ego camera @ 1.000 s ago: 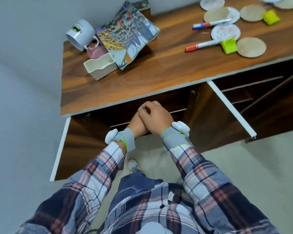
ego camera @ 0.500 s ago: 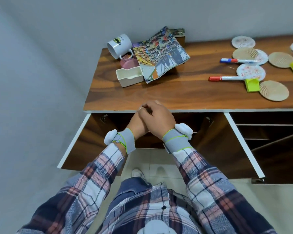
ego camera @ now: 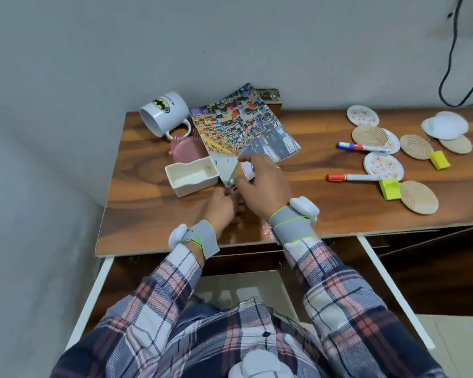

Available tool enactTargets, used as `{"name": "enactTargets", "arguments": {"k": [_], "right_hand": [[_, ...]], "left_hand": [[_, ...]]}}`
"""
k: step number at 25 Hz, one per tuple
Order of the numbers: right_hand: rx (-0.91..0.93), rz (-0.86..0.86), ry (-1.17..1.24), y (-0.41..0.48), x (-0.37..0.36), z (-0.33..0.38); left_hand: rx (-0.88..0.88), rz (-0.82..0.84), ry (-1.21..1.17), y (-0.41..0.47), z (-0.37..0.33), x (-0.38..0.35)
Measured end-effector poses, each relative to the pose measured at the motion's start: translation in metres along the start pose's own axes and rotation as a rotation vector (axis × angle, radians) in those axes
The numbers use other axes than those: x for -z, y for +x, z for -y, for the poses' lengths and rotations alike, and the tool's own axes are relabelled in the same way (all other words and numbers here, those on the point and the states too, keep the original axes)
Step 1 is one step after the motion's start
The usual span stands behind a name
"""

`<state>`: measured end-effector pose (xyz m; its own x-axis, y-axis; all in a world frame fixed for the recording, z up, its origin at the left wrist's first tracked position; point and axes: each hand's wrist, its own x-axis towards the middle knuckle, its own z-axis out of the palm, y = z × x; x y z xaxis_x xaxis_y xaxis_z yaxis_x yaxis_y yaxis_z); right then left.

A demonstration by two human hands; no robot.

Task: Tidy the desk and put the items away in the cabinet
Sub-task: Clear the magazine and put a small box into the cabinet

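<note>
**A:** ok so what's actually changed? A second ago both hands were clasped together down in front of the cabinet doors (ego camera: 97, 290), right?

**B:** yep. The doors are open same as before, swung out either side of the person. But the hands have split up and come up over the counter (ego camera: 148, 214). The left hand (ego camera: 221, 205) is low over the wood, fingers curled, right at the near corner of the magazine (ego camera: 243, 126). Can't tell if it's pinching the paper or just touching it, the other hand blocks the view.

**A:** and the right?

**B:** the right hand (ego camera: 261, 181) is over that same corner, thumb and fingers apart and arched above the page. Not closed on it as far as I can see.

**A:** so the magazine goes first?

**B:** that's my guess, the tidying is only just starting. The magazine is on the counter, its left edge overlapping the white tray (ego camera: 191, 177) and the pink brush (ego camera: 189, 144), with the mug (ego camera: 164, 113) tipped on its side just behind those. Further right, the pens (ego camera: 350, 177) and coasters (ego camera: 418, 196) are all sitting on the counter too, well away from either hand.
</note>
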<state>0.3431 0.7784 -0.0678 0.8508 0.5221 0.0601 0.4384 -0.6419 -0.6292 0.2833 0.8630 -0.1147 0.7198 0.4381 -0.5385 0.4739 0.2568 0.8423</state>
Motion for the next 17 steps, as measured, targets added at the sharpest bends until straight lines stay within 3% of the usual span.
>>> {"name": "enactTargets", "arguments": {"k": [5, 8, 11, 17], "right_hand": [[-0.019, -0.146, -0.245, 0.056, 0.015, -0.012], [-0.147, -0.069, -0.362, 0.081, 0.016, -0.025], [-0.164, 0.052, -0.352, 0.090, 0.006, -0.040], [-0.224, -0.016, -0.333, 0.106, 0.008, -0.064]], "left_hand": [[0.151, 0.072, -0.126, 0.007, -0.011, -0.001], [0.159, 0.093, -0.163, 0.010, -0.008, -0.004], [0.200, 0.083, -0.197, 0.018, -0.011, -0.005], [0.133, -0.018, -0.168, 0.024, -0.012, -0.031]]}}
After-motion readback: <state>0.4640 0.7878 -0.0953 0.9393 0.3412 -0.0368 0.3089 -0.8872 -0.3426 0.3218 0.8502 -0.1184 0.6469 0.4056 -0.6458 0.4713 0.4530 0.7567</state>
